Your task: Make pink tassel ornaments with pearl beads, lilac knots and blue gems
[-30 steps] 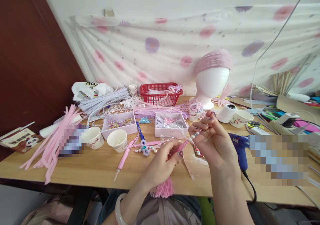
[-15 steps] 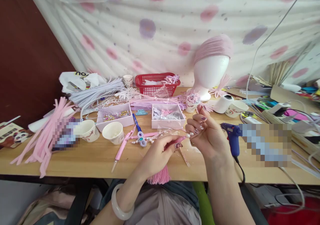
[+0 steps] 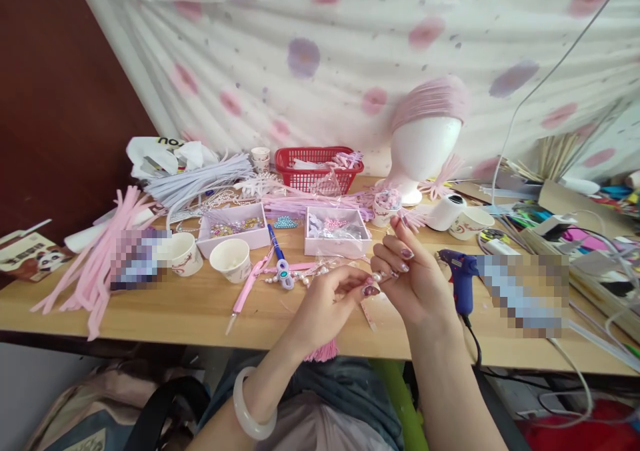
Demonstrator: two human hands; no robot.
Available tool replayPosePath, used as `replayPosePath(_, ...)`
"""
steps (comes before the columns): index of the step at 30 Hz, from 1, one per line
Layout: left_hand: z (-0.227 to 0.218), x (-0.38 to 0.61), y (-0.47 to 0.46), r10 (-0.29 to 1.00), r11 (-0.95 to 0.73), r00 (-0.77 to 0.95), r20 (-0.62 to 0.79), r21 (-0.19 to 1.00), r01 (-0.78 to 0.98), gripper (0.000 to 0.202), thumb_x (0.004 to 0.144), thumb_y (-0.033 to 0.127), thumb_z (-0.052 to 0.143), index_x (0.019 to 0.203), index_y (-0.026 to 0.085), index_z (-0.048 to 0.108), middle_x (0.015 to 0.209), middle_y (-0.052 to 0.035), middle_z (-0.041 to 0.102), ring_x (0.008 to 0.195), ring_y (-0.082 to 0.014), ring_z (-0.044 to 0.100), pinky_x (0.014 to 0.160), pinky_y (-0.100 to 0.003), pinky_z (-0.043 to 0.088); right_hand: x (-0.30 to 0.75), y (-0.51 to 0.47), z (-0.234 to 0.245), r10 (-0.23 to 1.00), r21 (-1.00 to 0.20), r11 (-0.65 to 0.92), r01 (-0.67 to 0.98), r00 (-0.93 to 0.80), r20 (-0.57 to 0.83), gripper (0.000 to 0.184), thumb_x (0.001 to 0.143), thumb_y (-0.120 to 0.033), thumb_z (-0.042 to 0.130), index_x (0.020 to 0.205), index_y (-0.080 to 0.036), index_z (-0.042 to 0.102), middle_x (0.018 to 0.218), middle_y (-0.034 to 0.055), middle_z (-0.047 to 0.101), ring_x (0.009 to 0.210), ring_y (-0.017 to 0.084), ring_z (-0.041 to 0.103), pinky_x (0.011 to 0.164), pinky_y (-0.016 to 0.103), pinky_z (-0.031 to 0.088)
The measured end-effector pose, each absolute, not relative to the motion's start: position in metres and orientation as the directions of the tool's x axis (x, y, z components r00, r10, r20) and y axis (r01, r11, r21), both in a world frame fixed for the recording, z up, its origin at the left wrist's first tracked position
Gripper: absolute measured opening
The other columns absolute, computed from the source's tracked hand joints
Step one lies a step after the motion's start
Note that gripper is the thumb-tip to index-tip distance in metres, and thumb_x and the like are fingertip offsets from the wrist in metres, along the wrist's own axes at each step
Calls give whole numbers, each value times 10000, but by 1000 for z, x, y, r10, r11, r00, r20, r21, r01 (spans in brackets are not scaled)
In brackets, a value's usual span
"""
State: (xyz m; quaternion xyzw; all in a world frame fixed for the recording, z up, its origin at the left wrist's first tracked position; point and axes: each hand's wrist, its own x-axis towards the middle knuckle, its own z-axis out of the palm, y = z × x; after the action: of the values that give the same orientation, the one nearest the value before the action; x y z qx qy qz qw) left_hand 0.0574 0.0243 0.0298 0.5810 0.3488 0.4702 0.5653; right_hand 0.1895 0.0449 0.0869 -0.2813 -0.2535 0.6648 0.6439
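Note:
My left hand (image 3: 327,307) is closed around a pink tassel (image 3: 323,352) whose fringe hangs below my palm at the table's front edge. Close beside it, my right hand (image 3: 415,281) pinches a short string of white pearl beads (image 3: 379,276) that joins the tassel's top. The two hands nearly touch above the wooden table (image 3: 175,314). A pale bangle (image 3: 250,411) circles my left wrist.
A blue glue gun (image 3: 460,277) lies just right of my right hand. Two white trays (image 3: 337,234) of trinkets, paper cups (image 3: 231,259), a blue pen (image 3: 277,254), pink pipe cleaners (image 3: 100,264), a red basket (image 3: 317,171) and a foam head (image 3: 425,151) with a pink cap stand behind.
My right hand has come down and closer to the left hand, so the bead string is shorter between them. The view has shifted slightly.

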Motion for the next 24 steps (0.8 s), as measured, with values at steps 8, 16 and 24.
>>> replayPosePath(8, 29, 60, 25, 943, -138, 303, 138, 990, -21, 144, 922, 234, 626, 1051, 187, 667, 1092, -73, 752, 1054, -211, 699, 940, -333, 548, 190, 48, 83, 999, -748, -25, -663, 11, -43, 352, 627, -327, 921, 770, -216, 619, 469, -137, 223, 422, 65, 95, 331, 127, 243)
replayPosePath(16, 36, 0, -5, 888, -425, 346, 302, 828, 366, 188, 929, 86, 552, 941, 194, 705, 924, -50, 751, 900, -194, 687, 829, -291, 527, 205, 53, 92, 995, -792, -84, -604, -5, -101, 318, 688, -291, 892, 668, -221, 582, 482, -120, 116, 454, 80, 28, 344, 168, 175)
replayPosePath(24, 10, -95, -22, 882, -353, 2, 472, 658, 665, 152, 896, 117, 628, 945, 252, 675, 773, 15, 769, 665, -151, 723, 642, -222, 550, 205, 70, 82, 977, -873, -210, -440, -66, -202, 277, 718, -388, 843, 667, -228, 623, 491, -102, 128, 467, 75, 32, 371, 229, 129)
